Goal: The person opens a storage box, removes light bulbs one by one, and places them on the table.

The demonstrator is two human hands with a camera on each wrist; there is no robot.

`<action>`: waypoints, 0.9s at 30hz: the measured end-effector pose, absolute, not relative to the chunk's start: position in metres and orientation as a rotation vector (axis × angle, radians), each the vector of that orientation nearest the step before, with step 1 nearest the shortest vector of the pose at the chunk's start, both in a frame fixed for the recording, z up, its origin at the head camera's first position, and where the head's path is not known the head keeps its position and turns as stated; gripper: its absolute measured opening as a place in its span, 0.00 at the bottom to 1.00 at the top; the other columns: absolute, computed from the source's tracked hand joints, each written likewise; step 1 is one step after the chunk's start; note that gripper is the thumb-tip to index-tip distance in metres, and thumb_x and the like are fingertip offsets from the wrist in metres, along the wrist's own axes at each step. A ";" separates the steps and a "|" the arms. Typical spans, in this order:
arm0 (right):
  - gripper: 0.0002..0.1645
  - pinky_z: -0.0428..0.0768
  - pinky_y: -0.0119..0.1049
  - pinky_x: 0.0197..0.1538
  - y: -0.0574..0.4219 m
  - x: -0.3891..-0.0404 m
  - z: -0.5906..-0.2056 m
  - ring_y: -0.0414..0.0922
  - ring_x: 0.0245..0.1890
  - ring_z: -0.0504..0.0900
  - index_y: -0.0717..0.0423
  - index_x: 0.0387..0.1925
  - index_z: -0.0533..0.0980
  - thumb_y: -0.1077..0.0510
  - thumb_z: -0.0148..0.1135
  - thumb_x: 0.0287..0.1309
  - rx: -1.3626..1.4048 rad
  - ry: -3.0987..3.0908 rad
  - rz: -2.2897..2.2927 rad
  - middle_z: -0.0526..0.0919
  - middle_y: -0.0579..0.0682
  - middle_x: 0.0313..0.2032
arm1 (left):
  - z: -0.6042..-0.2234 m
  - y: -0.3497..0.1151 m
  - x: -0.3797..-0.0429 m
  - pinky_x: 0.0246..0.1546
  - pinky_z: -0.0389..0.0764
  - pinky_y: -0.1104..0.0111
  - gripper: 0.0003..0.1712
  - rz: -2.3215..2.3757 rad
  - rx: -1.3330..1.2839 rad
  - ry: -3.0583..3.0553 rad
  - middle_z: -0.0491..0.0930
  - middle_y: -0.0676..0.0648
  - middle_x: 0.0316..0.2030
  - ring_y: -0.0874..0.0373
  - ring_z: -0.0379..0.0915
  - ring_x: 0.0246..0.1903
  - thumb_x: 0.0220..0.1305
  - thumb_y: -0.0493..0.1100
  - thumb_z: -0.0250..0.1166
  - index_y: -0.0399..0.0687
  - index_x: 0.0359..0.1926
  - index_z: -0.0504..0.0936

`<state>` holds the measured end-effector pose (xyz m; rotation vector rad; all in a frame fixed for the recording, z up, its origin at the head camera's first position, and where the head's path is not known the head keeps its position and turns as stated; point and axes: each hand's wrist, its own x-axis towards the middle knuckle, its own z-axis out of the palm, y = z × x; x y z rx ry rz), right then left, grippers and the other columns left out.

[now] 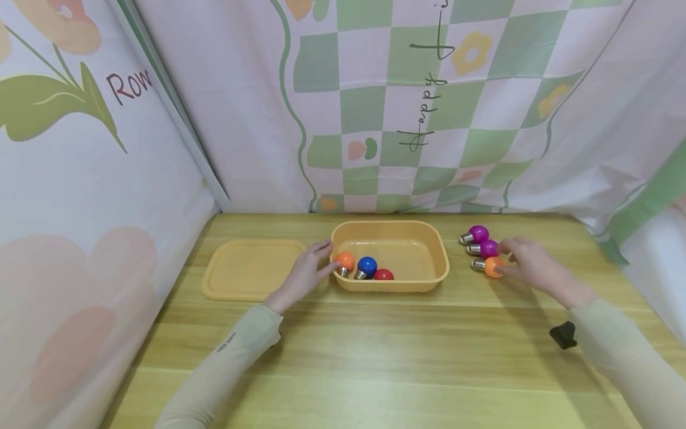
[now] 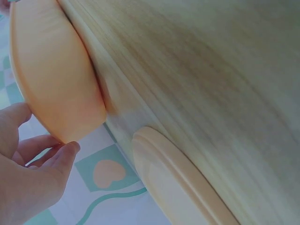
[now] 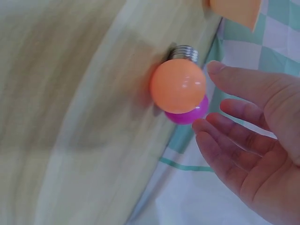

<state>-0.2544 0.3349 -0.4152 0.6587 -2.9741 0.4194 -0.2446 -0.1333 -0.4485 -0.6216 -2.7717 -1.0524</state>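
In the head view my left hand (image 1: 304, 271) is at the left end of a yellow-orange plastic box (image 1: 443, 262), holding it by the rim. The left wrist view shows the thumb and fingertips of that hand (image 2: 40, 173) right at the box's edge. Inside the box lie an orange bulb (image 1: 345, 260), a blue bulb (image 1: 367, 266) and a red bulb (image 1: 383, 274). My right hand (image 1: 536, 268) reaches over a second orange bulb (image 1: 494, 267), its fingers spread loosely around the globe. In the right wrist view, a gap shows between this orange bulb (image 3: 178, 86) and the fingertips.
Two purple bulbs (image 1: 479, 233) lie just behind the orange one, right of the box. A matching flat lid (image 1: 252, 271) rests left of the box. Patterned curtains (image 1: 364, 107) hang behind the wooden table (image 1: 375, 357). A small black object (image 1: 564, 335) shows by the right sleeve.
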 end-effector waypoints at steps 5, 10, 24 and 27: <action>0.24 0.86 0.51 0.37 0.325 -0.257 -0.404 0.56 0.34 0.84 0.70 0.43 0.77 0.59 0.76 0.48 0.698 -2.921 0.409 0.84 0.66 0.38 | -0.447 -0.133 -0.244 0.71 0.68 0.50 0.32 -1.056 -0.615 -2.780 0.69 0.33 0.68 0.38 0.66 0.68 0.67 0.45 0.65 0.29 0.65 0.71; 0.21 0.85 0.43 0.33 0.306 -0.260 -0.390 0.52 0.30 0.84 0.66 0.39 0.78 0.62 0.78 0.43 0.836 -2.796 0.376 0.85 0.60 0.33 | -0.447 -0.133 -0.244 0.72 0.68 0.50 0.32 -1.042 -0.614 -2.783 0.68 0.32 0.68 0.38 0.65 0.69 0.67 0.45 0.65 0.29 0.65 0.70; 0.18 0.87 0.46 0.42 0.232 -0.267 -0.356 0.52 0.39 0.86 0.64 0.44 0.80 0.63 0.73 0.51 1.231 -2.786 0.452 0.86 0.58 0.42 | -0.447 -0.135 -0.244 0.72 0.68 0.50 0.32 -1.046 -0.618 -2.775 0.69 0.32 0.68 0.38 0.66 0.68 0.67 0.45 0.65 0.29 0.64 0.71; 0.17 0.87 0.46 0.42 0.220 -0.269 -0.356 0.52 0.39 0.85 0.62 0.44 0.79 0.64 0.73 0.51 1.316 -2.781 0.489 0.86 0.56 0.41 | -0.447 -0.134 -0.244 0.71 0.68 0.49 0.32 -1.051 -0.629 -2.768 0.69 0.32 0.67 0.37 0.66 0.68 0.67 0.45 0.65 0.28 0.64 0.71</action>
